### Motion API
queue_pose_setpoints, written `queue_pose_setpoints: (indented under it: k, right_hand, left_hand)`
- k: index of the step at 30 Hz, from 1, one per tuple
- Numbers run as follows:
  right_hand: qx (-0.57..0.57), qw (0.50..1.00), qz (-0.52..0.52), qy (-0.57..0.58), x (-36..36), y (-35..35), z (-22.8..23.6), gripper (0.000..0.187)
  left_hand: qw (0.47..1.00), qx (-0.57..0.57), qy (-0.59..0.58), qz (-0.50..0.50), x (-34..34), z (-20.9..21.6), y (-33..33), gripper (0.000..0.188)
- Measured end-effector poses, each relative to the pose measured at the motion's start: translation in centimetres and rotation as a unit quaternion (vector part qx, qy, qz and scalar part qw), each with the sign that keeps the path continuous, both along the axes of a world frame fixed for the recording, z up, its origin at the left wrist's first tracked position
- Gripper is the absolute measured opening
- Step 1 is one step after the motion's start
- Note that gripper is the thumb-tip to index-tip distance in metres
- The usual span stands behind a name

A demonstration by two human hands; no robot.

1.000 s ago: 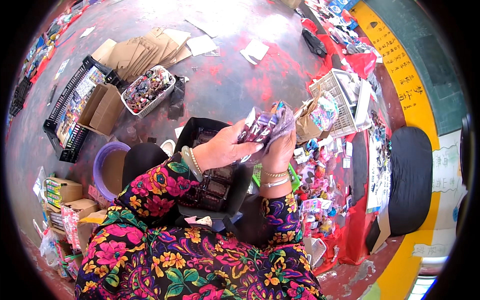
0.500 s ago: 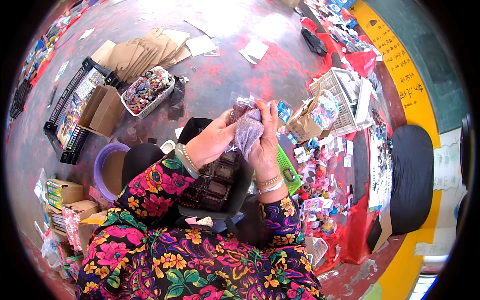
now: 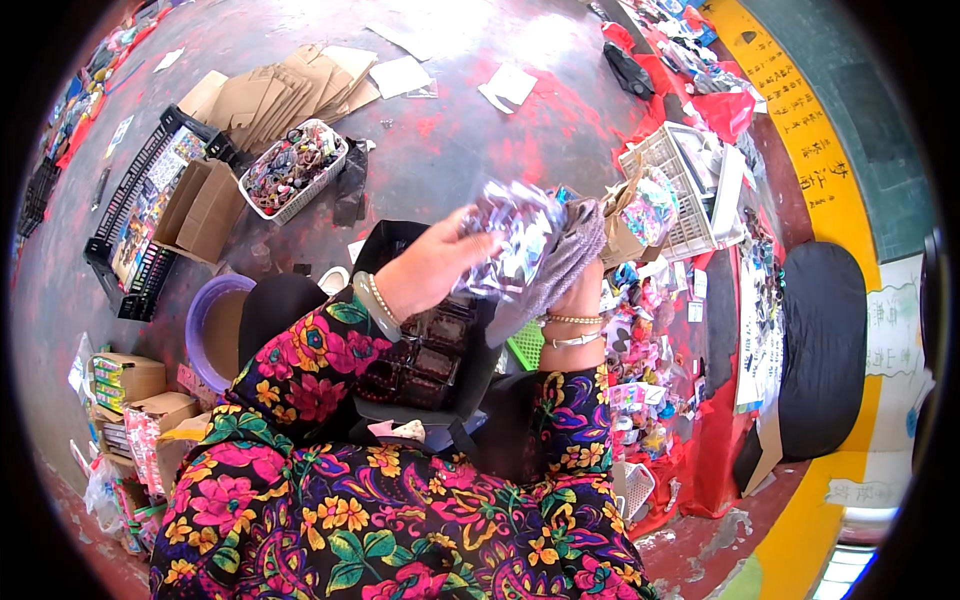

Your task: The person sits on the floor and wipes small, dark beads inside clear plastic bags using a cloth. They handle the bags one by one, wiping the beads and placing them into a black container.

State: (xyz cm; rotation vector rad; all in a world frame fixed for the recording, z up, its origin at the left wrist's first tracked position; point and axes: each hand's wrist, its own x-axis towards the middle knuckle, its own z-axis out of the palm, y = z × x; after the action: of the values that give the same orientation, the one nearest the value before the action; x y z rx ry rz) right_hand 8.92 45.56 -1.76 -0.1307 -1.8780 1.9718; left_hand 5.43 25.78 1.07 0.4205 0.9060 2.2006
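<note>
1. Your left hand (image 3: 432,268) grips a crinkled shiny plastic bag (image 3: 515,245) at the centre of the frame, fingers closed on it.
2. Your right hand (image 3: 577,268) is mostly hidden behind the bag; you cannot tell its grip.
3. A white basket of small items (image 3: 292,168) sits at upper left, beside an open cardboard box (image 3: 205,208).

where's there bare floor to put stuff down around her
The widest bare floor lies ahead of both hands, between the white basket of small items, the scattered paper sheets and the white crate. The right side is crowded: packets heaped on red cloth. The left is packed with cardboard boxes and a purple tub.
</note>
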Motion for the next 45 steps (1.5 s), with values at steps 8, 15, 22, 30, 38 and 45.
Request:
queue_pose_setpoints:
  k: [8, 15, 22, 30, 38, 45]
  right_hand:
    - [-0.174, 0.984, 0.029, -0.037, 0.4, -6.7, 2.1, 0.042]
    - [-0.174, 0.98, -0.101, -0.004, -0.6, -6.2, 1.2, 0.022]
    - [0.285, 0.927, -0.23, 0.082, 0.6, -5.5, 4.3, 0.031]
    - [0.566, 0.806, -0.107, 0.135, 1.0, -8.6, 4.6, 0.053]
    - [0.536, 0.832, 0.005, 0.142, 1.1, -8.4, 5.2, 0.056]
    - [0.602, 0.788, 0.024, 0.124, 1.3, -8.5, 5.9, 0.051]
  left_hand:
    - [0.995, 0.015, 0.036, 0.09, 0.0, -0.9, 0.8, 0.031]
    - [0.978, -0.092, 0.076, 0.172, 0.1, -1.4, 1.0, 0.03]
    - [0.988, -0.041, -0.06, 0.137, -1.0, -1.2, 0.4, 0.033]
    - [0.989, 0.078, -0.096, 0.086, -0.3, 0.4, -0.2, 0.039]
    - [0.975, 0.125, -0.132, 0.129, -1.2, -0.8, -0.4, 0.031]
    - [0.974, 0.068, -0.107, 0.188, -0.7, 0.1, -0.4, 0.021]
